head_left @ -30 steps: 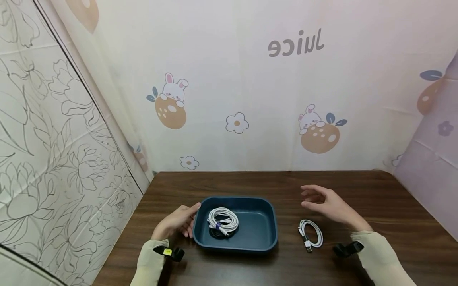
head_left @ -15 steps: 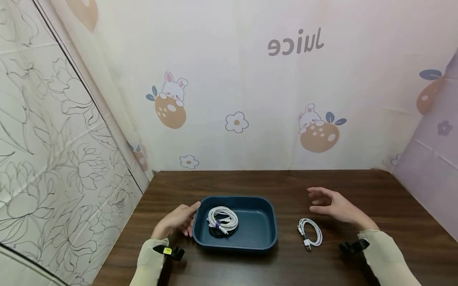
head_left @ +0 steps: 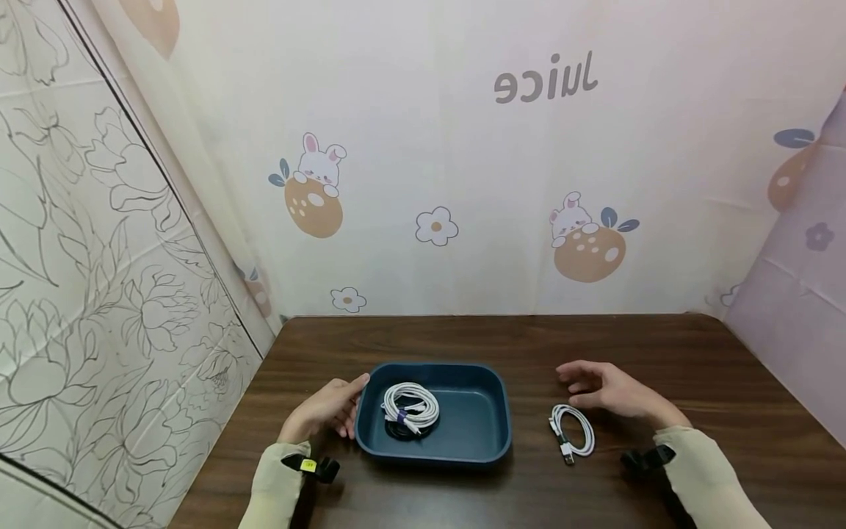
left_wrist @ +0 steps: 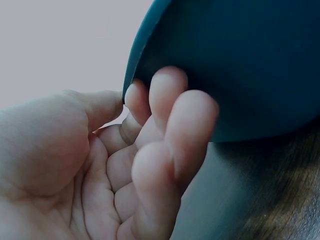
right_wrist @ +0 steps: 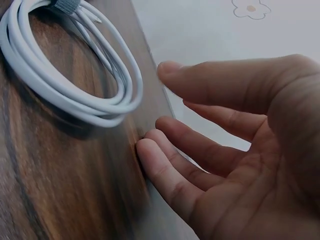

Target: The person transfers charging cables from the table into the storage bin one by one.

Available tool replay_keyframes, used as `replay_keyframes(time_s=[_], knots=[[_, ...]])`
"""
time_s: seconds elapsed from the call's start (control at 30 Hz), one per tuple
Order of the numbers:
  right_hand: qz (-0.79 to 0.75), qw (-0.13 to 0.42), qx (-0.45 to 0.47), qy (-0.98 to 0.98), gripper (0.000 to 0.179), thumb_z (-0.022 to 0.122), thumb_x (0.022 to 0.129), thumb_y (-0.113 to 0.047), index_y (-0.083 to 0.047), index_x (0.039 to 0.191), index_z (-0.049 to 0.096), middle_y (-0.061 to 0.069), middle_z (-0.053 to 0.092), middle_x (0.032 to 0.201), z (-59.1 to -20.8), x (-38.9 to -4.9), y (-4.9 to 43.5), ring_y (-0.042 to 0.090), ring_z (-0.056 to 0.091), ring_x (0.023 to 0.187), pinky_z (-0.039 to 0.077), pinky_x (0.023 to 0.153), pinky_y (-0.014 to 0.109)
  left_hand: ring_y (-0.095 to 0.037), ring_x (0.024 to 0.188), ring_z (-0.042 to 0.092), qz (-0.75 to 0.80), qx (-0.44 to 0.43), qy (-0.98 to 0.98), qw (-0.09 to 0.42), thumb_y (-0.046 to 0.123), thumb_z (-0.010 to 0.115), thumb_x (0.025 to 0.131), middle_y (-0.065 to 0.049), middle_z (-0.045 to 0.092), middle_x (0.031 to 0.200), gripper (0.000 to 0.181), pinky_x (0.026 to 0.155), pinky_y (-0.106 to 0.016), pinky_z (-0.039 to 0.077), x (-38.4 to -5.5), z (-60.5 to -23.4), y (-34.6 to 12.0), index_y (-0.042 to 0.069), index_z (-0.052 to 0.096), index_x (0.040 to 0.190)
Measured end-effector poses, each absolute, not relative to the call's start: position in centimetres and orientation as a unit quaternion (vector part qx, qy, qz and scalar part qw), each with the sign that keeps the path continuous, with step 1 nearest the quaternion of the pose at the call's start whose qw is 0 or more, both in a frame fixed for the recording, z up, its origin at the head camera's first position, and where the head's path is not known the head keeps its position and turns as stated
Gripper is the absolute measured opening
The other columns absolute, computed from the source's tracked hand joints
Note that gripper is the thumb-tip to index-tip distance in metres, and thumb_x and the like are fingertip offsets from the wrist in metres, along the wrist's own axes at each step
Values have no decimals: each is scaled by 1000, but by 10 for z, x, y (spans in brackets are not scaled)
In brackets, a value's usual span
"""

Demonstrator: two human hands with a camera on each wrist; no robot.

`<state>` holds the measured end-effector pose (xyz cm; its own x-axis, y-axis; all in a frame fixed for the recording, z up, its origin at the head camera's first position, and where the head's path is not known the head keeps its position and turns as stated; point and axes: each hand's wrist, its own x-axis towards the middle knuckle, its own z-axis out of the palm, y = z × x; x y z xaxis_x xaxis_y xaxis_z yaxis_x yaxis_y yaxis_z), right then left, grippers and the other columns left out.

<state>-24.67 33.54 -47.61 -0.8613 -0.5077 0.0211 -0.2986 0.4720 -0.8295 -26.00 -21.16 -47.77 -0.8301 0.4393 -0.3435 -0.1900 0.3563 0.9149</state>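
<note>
In the head view my left hand [head_left: 328,408] holds the left end of a dark blue rectangular tray [head_left: 463,461]. The left wrist view shows its thumb at the tray's rim [left_wrist: 131,62] and curled fingers against the outer wall. Inside the tray, on the left, lies a coiled white cable [head_left: 423,405] with a purple tie, over a black coil [head_left: 399,432]. My right hand [head_left: 611,389] hovers just above and behind another coiled white USB cable [head_left: 589,433] with a dark tie. The right wrist view shows thumb and fingers apart, with nothing between them, beside that coil [right_wrist: 65,97].
Everything stands on a dark wood-grain table [head_left: 423,507]. A printed curtain [head_left: 489,162] hangs behind its back edge, with a floral panel [head_left: 132,308] on the left and a lilac cloth [head_left: 800,272] on the right.
My right hand shifts slightly right, then comes back left and lower, closer to the loose white USB cable. The left hand, the tray and the cables keep their places.
</note>
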Motion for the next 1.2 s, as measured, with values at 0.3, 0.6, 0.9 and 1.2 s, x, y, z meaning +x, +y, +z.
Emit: replay_keyframes(time_s=[0.3,0.6,0.9,1.2], knots=[[-464,170,-248,833,54,76,93,-12,9,138,55,31,59,135,-478,-248,333,11,64,111,55,87,21,-11,48,63,563,90,772,280,58,42,107,-1,66,61,62,47,-23,52,-261,-476,-212,9,63,75],[-466,201,-244,826,45,73,95,-11,6,135,60,27,63,132,-479,-248,329,13,65,110,54,87,20,-11,48,63,565,87,772,279,58,44,106,-1,65,60,62,47,-23,52,-260,-478,-214,8,63,74],[-456,180,-251,835,32,72,95,-8,5,124,68,21,70,119,-482,-247,325,9,67,98,56,80,23,-11,48,62,564,86,772,279,60,45,105,-2,65,61,64,46,-23,52,-260,-478,-212,6,63,76],[-428,154,-279,846,18,73,94,-10,-4,110,78,14,75,112,-481,-247,323,5,67,100,55,81,22,-10,48,63,563,85,774,278,60,45,105,-1,65,61,63,46,-23,52,-261,-480,-212,7,63,75]])
